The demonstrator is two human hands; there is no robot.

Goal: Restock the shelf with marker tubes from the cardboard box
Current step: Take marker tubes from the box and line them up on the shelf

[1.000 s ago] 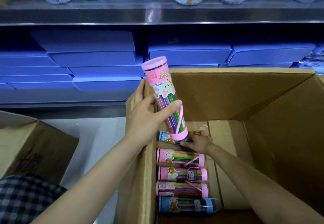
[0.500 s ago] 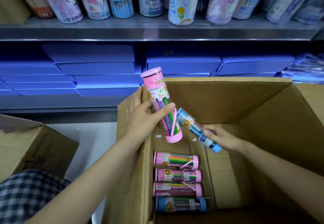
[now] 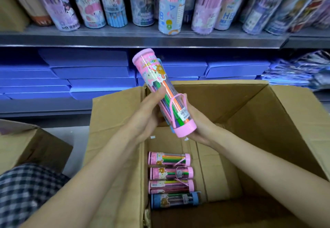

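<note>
I hold a pink marker tube [image 3: 160, 88] tilted above the open cardboard box [image 3: 267, 113]. My left hand [image 3: 148, 113] grips its left side. My right hand [image 3: 200, 126] cups the lower end from the right and holds a blue marker tube [image 3: 172, 129] against the back of the pink one; only slivers of blue show. Three pink tubes [image 3: 169, 172] and one blue tube [image 3: 175, 200] lie side by side on the box floor at its left. The grey shelf [image 3: 142, 38] runs above.
Tall pencil tubes [image 3: 169, 6] crowd the grey shelf. Stacks of flat blue boxes [image 3: 85, 70] fill the level below. A second cardboard box [image 3: 26, 143] stands at the left, beside plaid cloth [image 3: 26, 192]. Plastic-wrapped packs [image 3: 300, 70] lie at the right.
My right hand lifted the blue tube out of the box and brought it behind the pink one. Both hands rose together, and the view tilted up toward the shelf.
</note>
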